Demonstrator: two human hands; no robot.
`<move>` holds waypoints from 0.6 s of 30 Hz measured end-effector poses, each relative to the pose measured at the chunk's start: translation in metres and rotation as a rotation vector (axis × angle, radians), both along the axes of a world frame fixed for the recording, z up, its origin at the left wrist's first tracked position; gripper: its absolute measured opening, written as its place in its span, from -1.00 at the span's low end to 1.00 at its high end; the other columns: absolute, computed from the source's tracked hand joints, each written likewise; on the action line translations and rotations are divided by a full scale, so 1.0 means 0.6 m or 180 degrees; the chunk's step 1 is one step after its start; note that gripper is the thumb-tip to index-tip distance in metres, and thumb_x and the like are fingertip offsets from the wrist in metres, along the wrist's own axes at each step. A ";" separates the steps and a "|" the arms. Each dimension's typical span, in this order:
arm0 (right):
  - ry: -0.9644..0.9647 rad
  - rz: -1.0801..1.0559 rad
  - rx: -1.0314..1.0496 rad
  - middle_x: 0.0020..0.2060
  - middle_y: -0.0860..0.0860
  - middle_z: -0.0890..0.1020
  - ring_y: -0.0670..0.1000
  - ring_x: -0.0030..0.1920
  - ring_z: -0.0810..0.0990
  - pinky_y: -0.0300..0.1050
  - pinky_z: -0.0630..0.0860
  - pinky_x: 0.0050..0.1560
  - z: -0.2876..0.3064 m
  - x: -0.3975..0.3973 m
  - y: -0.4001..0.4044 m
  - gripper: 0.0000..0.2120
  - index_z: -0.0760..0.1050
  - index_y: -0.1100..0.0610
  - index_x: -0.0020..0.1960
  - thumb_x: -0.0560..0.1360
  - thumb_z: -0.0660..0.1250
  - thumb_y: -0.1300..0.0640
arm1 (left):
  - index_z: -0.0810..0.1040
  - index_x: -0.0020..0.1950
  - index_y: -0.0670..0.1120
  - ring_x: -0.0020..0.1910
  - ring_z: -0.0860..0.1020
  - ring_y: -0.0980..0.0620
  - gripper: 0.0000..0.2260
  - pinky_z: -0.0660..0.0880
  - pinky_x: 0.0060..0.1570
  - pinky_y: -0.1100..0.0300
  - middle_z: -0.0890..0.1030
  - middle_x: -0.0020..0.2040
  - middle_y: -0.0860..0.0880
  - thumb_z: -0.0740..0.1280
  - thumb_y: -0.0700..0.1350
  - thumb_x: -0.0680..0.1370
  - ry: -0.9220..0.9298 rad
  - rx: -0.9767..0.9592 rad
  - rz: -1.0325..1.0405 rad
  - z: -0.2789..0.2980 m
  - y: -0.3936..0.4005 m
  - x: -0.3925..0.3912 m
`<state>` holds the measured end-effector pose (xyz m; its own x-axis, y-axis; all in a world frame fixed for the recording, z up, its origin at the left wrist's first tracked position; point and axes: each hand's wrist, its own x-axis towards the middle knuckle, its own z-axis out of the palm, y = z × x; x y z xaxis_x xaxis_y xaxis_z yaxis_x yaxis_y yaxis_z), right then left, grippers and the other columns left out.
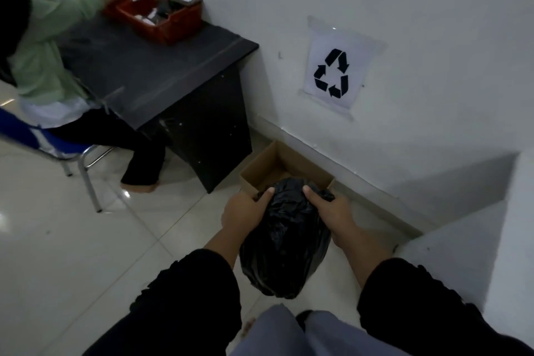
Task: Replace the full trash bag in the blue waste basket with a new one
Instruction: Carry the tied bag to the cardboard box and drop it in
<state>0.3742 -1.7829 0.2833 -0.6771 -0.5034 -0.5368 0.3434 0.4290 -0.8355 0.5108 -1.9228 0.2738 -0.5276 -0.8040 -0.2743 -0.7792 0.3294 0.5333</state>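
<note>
By the white wall (404,23), an open cardboard box (261,167) sits on the tiled floor (86,240). The full black trash bag (284,243) hangs just before it, gathered at its top, left hand (245,211) and right hand (332,208) fingers clamped on it. Disposal seems underway; next probably calls for lowering it into the box. No blue basket shows.

A full black trash bag (284,243), glossy and crumpled, bulges round below its gathered top. It hangs upright above the pale tiled floor, its upper end overlapping the near edge of an open cardboard box beside the white wall.
</note>
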 end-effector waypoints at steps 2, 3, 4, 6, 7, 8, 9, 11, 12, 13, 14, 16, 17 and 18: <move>0.0003 -0.0205 -0.0054 -0.03 0.06 0.68 0.12 0.01 0.64 0.08 0.58 0.11 -0.006 -0.009 -0.029 -0.61 0.63 0.11 -0.03 0.34 0.51 -0.18 | 0.26 -0.42 -0.08 -0.46 0.40 -0.01 -0.42 0.22 -0.44 0.18 0.34 -0.47 -0.05 0.13 0.39 0.50 -0.0074 0.0042 -0.0060 -0.008 -0.039 -0.025; 0.0016 -0.0303 -0.0055 -0.03 0.05 0.68 0.11 0.01 0.64 0.06 0.58 0.09 -0.012 -0.015 -0.043 -0.58 0.63 0.12 0.00 0.35 0.50 -0.19 | 0.24 -0.41 -0.08 -0.45 0.38 -0.02 -0.43 0.21 -0.42 0.17 0.32 -0.47 -0.05 0.12 0.38 0.51 -0.0105 0.0050 -0.0104 -0.011 -0.058 -0.040; 0.0027 -0.0373 -0.0050 -0.03 0.05 0.67 0.11 0.01 0.63 0.04 0.58 0.07 -0.016 -0.020 -0.055 -0.56 0.63 0.13 0.02 0.35 0.49 -0.20 | 0.21 -0.40 -0.07 -0.46 0.36 -0.03 -0.44 0.20 -0.41 0.15 0.29 -0.47 -0.05 0.12 0.38 0.52 -0.0128 0.0054 -0.0149 -0.013 -0.073 -0.053; 0.0001 -0.0548 -0.0048 -0.03 0.05 0.68 0.11 0.00 0.63 0.02 0.57 0.04 -0.031 -0.035 -0.085 -0.55 0.63 0.12 0.02 0.35 0.48 -0.22 | 0.18 -0.40 -0.06 -0.47 0.32 -0.02 -0.45 0.17 -0.42 0.14 0.25 -0.47 -0.04 0.11 0.35 0.54 -0.0156 0.0032 -0.0333 -0.019 -0.109 -0.082; -0.0019 -0.0632 -0.0053 -0.03 0.05 0.68 0.11 0.00 0.64 0.02 0.58 0.04 -0.038 -0.044 -0.100 -0.55 0.64 0.12 0.02 0.35 0.48 -0.22 | 0.18 -0.41 -0.06 -0.48 0.30 -0.01 -0.46 0.15 -0.44 0.15 0.24 -0.47 -0.03 0.11 0.34 0.54 -0.0155 0.0008 -0.0437 -0.022 -0.126 -0.096; -0.0041 -0.0724 -0.0044 -0.04 0.06 0.68 0.11 -0.01 0.64 0.03 0.59 0.04 -0.047 -0.054 -0.117 -0.57 0.64 0.11 -0.01 0.34 0.49 -0.22 | 0.18 -0.41 -0.06 -0.48 0.29 0.00 -0.46 0.13 -0.45 0.14 0.25 -0.46 -0.02 0.11 0.33 0.55 -0.0163 0.0020 -0.0518 -0.028 -0.147 -0.112; -0.0061 -0.0806 -0.0015 -0.05 0.06 0.69 0.11 -0.02 0.64 0.05 0.60 0.05 -0.058 -0.067 -0.136 -0.59 0.64 0.10 -0.05 0.34 0.49 -0.22 | 0.18 -0.41 -0.06 -0.48 0.29 0.01 -0.46 0.13 -0.46 0.14 0.26 -0.46 -0.02 0.11 0.33 0.55 -0.0167 0.0038 -0.0574 -0.033 -0.168 -0.128; -0.0110 -0.0910 0.0034 -0.10 0.06 0.69 0.13 -0.05 0.65 0.10 0.61 0.06 -0.073 -0.094 -0.174 -0.63 0.62 0.06 -0.15 0.32 0.50 -0.24 | 0.19 -0.41 -0.07 -0.46 0.30 0.02 -0.46 0.14 -0.46 0.13 0.28 -0.45 -0.02 0.11 0.31 0.56 -0.0209 0.0060 -0.0612 -0.043 -0.210 -0.163; -0.0155 -0.0975 0.0052 -0.12 0.06 0.68 0.13 -0.06 0.64 0.11 0.60 0.07 -0.078 -0.110 -0.193 -0.65 0.60 0.04 -0.18 0.31 0.50 -0.24 | 0.19 -0.41 -0.07 -0.46 0.30 0.02 -0.47 0.14 -0.46 0.13 0.29 -0.45 -0.03 0.12 0.30 0.56 -0.0222 0.0086 -0.0636 -0.046 -0.230 -0.181; -0.0209 -0.1032 0.0071 -0.13 0.05 0.66 0.14 -0.05 0.63 0.10 0.60 0.07 -0.082 -0.125 -0.212 -0.66 0.58 0.03 -0.20 0.31 0.50 -0.23 | 0.20 -0.41 -0.07 -0.45 0.31 0.02 -0.47 0.15 -0.45 0.12 0.29 -0.44 -0.03 0.12 0.29 0.57 -0.0221 0.0121 -0.0677 -0.051 -0.248 -0.200; -0.0255 -0.1099 0.0110 -0.13 0.06 0.65 0.14 -0.04 0.62 0.09 0.59 0.08 -0.089 -0.142 -0.230 -0.67 0.56 0.03 -0.20 0.32 0.50 -0.22 | 0.20 -0.40 -0.08 -0.43 0.32 0.01 -0.48 0.16 -0.43 0.12 0.30 -0.43 -0.03 0.12 0.28 0.58 -0.0224 0.0182 -0.0714 -0.057 -0.265 -0.218; -0.0391 -0.1258 0.0171 -0.11 0.08 0.63 0.16 -0.02 0.61 0.11 0.58 0.10 -0.104 -0.169 -0.261 -0.64 0.55 0.06 -0.16 0.32 0.50 -0.21 | 0.24 -0.38 -0.09 -0.33 0.41 -0.05 -0.50 0.25 -0.36 0.12 0.36 -0.38 -0.05 0.12 0.26 0.58 -0.0251 0.0315 -0.0745 -0.069 -0.295 -0.251; -0.0471 -0.1353 0.0177 -0.09 0.08 0.63 0.16 -0.01 0.62 0.13 0.58 0.11 -0.110 -0.179 -0.277 -0.59 0.56 0.08 -0.12 0.30 0.51 -0.23 | 0.28 -0.35 -0.09 -0.25 0.47 -0.10 -0.51 0.29 -0.31 0.12 0.42 -0.33 -0.08 0.11 0.26 0.59 -0.0282 0.0347 -0.0771 -0.076 -0.310 -0.267; -0.0530 -0.1450 0.0159 -0.07 0.08 0.65 0.17 -0.01 0.63 0.15 0.58 0.12 -0.118 -0.188 -0.291 -0.52 0.57 0.10 -0.09 0.26 0.52 -0.27 | 0.33 -0.31 -0.10 -0.16 0.51 -0.15 -0.52 0.32 -0.26 0.12 0.49 -0.25 -0.13 0.10 0.26 0.59 -0.0322 0.0366 -0.0816 -0.084 -0.324 -0.283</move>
